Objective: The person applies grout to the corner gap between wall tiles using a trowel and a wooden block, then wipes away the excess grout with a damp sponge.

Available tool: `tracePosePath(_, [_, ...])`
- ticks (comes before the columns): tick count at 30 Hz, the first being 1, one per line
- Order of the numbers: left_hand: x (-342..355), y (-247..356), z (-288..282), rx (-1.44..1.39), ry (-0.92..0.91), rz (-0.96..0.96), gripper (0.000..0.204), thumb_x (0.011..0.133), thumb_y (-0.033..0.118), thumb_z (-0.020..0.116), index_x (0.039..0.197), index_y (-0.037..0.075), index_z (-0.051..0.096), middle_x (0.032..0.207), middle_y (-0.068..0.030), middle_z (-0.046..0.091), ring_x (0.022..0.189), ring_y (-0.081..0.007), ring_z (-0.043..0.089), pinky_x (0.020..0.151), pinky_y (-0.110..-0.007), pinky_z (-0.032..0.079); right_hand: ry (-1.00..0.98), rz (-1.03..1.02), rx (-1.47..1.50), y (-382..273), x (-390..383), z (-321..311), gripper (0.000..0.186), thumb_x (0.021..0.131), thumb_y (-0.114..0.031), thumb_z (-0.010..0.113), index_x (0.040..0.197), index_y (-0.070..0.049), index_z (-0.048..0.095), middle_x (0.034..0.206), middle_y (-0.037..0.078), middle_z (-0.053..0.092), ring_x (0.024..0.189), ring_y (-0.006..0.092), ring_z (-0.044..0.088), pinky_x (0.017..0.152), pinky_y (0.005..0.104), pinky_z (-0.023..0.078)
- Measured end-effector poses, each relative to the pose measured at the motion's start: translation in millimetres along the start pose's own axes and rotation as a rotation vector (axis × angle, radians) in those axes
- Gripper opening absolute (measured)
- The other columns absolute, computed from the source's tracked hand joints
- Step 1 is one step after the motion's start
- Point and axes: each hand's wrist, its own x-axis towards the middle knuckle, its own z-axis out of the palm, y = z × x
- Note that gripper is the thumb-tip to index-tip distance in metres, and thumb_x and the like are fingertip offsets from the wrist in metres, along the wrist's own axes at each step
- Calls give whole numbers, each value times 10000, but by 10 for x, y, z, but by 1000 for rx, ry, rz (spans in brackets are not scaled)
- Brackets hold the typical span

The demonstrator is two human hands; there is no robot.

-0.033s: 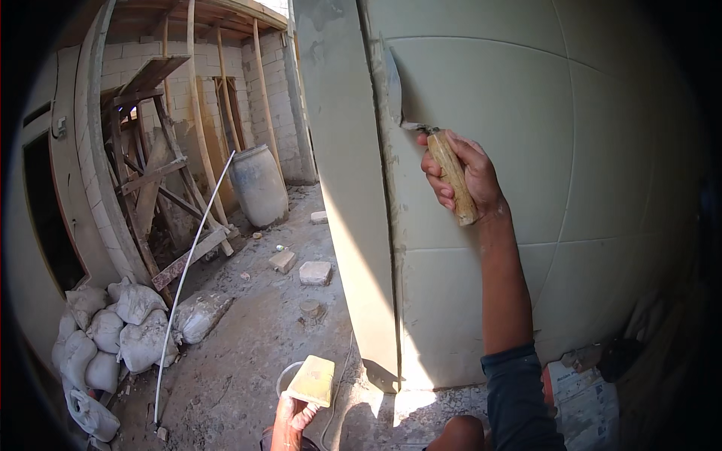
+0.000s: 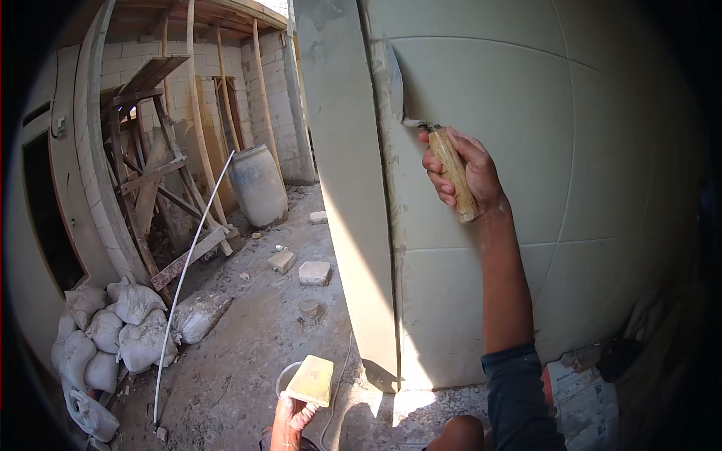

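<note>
My right hand (image 2: 470,177) is closed round the wooden handle of a trowel (image 2: 453,177). Its metal blade (image 2: 395,83) lies edge-on along the left margin of the large pale wall tiles (image 2: 481,195), by the joint with the grey plastered pillar (image 2: 342,150). Low in the view, my left hand (image 2: 289,413) grips a yellowish, block-shaped piece (image 2: 310,381), perhaps a sponge; I cannot make out its kind for certain. A round, pale rim (image 2: 286,373) shows behind that piece.
White filled sacks (image 2: 120,323) are heaped at the left, with a long thin white pipe (image 2: 192,259) leaning across. Farther back stand a grey-blue barrel (image 2: 259,188) and wooden scaffolding (image 2: 150,177). Loose blocks (image 2: 314,273) dot the rough floor; a cable (image 2: 335,406) runs beside the pillar.
</note>
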Motion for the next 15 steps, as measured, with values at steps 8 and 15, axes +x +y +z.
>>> tracePosePath(8, [39, 39, -84, 23, 49, 10, 376, 979, 221, 511, 1261, -23, 564, 1230, -190, 638, 1063, -338, 663, 850, -509, 588, 43, 60, -68, 111, -23, -7, 415, 1046, -322, 355, 1202, 43, 478, 737, 67, 497, 439, 80, 444, 329, 228, 429])
tracePosePath(15, [-82, 16, -327, 897, -285, 510, 556, 859, 19, 686, 1377, 20, 484, 1349, -142, 561, 1199, -211, 559, 995, -359, 475, -24, -55, 34, -209, 185, -95, 426, 1048, -340, 354, 1210, 34, 481, 756, 69, 494, 447, 84, 440, 326, 226, 435])
